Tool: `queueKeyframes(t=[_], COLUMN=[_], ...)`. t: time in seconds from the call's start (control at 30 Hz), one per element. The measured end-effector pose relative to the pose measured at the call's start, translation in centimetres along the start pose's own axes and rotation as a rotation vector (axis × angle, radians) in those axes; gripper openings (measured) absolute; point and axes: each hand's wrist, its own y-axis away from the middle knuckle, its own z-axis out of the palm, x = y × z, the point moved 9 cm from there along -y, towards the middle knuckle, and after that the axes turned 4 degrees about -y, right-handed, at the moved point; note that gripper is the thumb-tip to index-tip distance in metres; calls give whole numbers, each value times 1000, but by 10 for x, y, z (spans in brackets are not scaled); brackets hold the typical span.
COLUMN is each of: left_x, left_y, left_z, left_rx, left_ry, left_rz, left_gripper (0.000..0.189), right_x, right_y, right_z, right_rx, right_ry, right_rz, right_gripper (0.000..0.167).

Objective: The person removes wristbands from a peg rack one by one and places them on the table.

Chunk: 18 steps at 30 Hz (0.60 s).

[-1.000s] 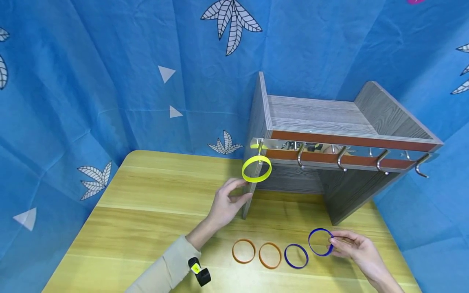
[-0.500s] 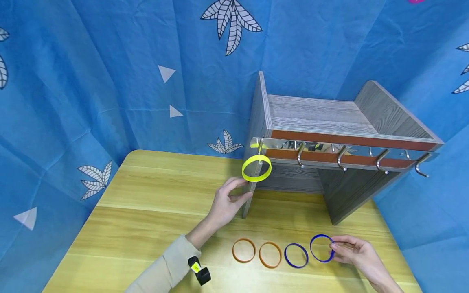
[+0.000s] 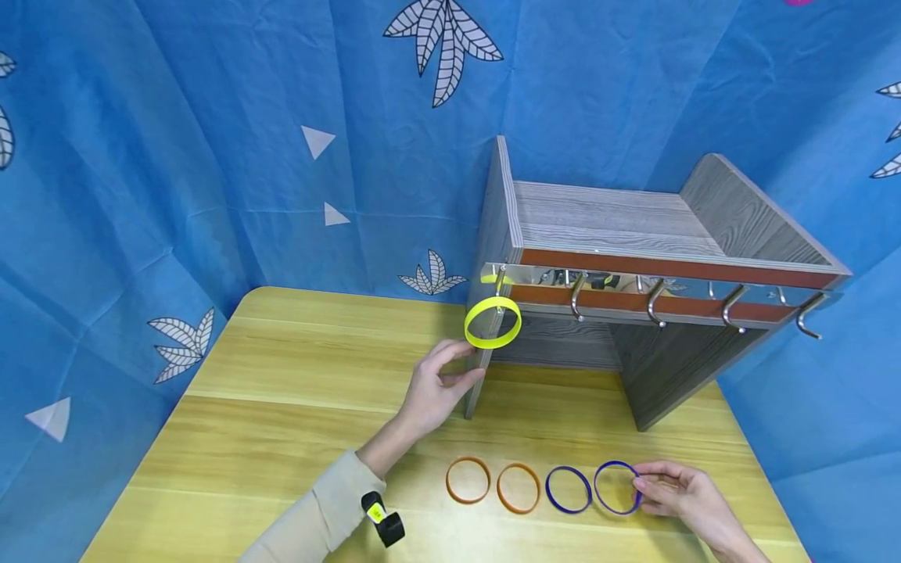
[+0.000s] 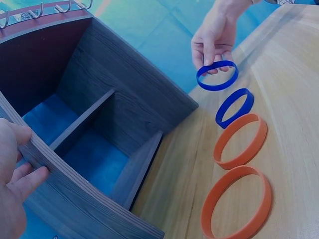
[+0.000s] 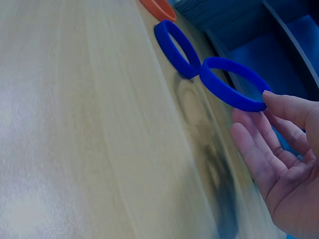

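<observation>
My right hand (image 3: 677, 494) pinches a blue silicone wristband (image 5: 227, 92) between thumb and fingers, raised a little off the wooden table. Beside it, a second blue wristband (image 3: 568, 470) lies on the table. Two orange wristbands, a left one (image 3: 468, 460) and a right one (image 3: 519, 466), continue the row leftward. A yellow wristband (image 3: 493, 344) hangs from the leftmost hook of a grey wooden shelf (image 3: 612, 219). Just under the yellow band, my left hand (image 3: 434, 391) grips the front edge of the shelf's left side panel (image 4: 89, 181).
Along the shelf's front runs a metal strip with several hooks (image 3: 656, 305), the others bare. Blue patterned cloth (image 3: 394, 195) hangs behind and at both sides of the wooden table (image 3: 296, 360). A black wrist strap (image 3: 383, 519) sits on my left sleeve.
My right hand has moved down toward the table with the blue wristband, bringing it close beside the other blue one. The left hand has stayed on the panel.
</observation>
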Motion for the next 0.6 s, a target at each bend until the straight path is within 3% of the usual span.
queueKeyframes(t=[0.3,0.6], left_x=[1,0], left_y=[-1,1], left_z=[0,0], left_rx=[-6,-7], left_ry=[14,21], left_rz=[15,29], left_gripper=[35,34], right_x=[12,26], right_y=[-3,-4], right_z=[-5,-5], right_rx=[-4,-21], right_ry=[-10,-28], right_rz=[105,150], right_gripper=[26,31])
